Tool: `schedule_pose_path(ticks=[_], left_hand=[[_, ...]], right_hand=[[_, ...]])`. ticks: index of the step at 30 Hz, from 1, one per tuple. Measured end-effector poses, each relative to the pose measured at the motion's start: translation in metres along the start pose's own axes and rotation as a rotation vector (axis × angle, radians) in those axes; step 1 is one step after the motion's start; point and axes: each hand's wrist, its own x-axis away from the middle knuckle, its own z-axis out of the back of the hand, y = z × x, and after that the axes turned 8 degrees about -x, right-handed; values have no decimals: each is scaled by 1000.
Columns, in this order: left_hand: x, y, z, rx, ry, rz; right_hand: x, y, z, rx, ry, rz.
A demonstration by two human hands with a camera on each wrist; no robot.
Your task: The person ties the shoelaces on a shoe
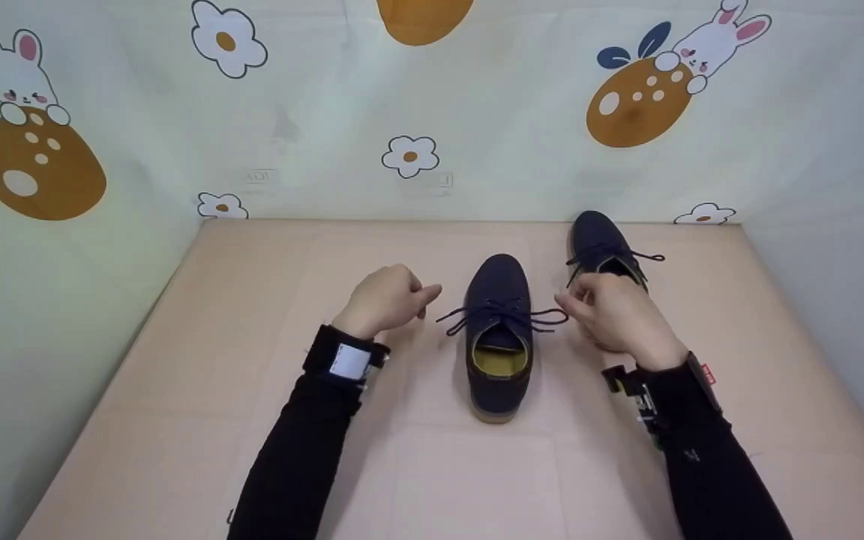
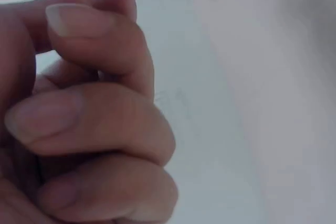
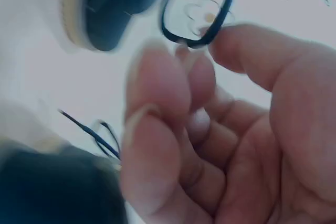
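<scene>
A dark blue lace-up shoe (image 1: pixel 496 394), with a yellow insole, stands in the middle with its toe pointing away. Its dark shoelace (image 1: pixel 503 306) is tied in a bow, loops and ends spread to both sides. My left hand (image 1: pixel 385 301) hovers left of the shoe, fingers curled and thumb out; no thing shows in its fingers (image 2: pixel 105 124). Right of the shoe my right hand (image 1: pixel 622 315) is loosely curled, thumb and index finger apart. In the right wrist view a lace loop (image 3: pixel 195 41) lies right by the thumb tip; whether they touch is unclear.
A second dark blue shoe (image 1: pixel 597 232) stands near the back wall at right, partly behind my right hand. Pale walls with printed rabbits, fruit and flowers bound the pinkish-beige surface (image 1: pixel 252 255) at the back and both sides.
</scene>
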Motion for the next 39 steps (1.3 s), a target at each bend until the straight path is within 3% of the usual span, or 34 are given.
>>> schedule_pose_path(ticks=[3, 6, 9, 13, 16, 25, 30, 39], left_hand=[[9, 9, 10, 40, 12, -32], [15, 23, 10, 75, -72, -98], [18, 36, 2, 63, -167, -123], [17, 44, -14, 33, -210, -84], [16, 48, -24, 65, -206, -40], [11, 58, -35, 42, -74, -53], [5, 56, -38, 61, 4, -16], [-7, 44, -40, 57, 234, -15]], right_hand=[[5, -9, 7, -26, 23, 20], [8, -18, 6, -60, -55, 27], [9, -25, -2, -77, -167, 16], [10, -27, -17, -66, -282, -4], [9, -27, -26, -68, -308, -3], [6, -34, -41, -36, -170, -45], [0, -35, -46, -51, -60, -28], [-17, -31, -54, -124, 50, 35]])
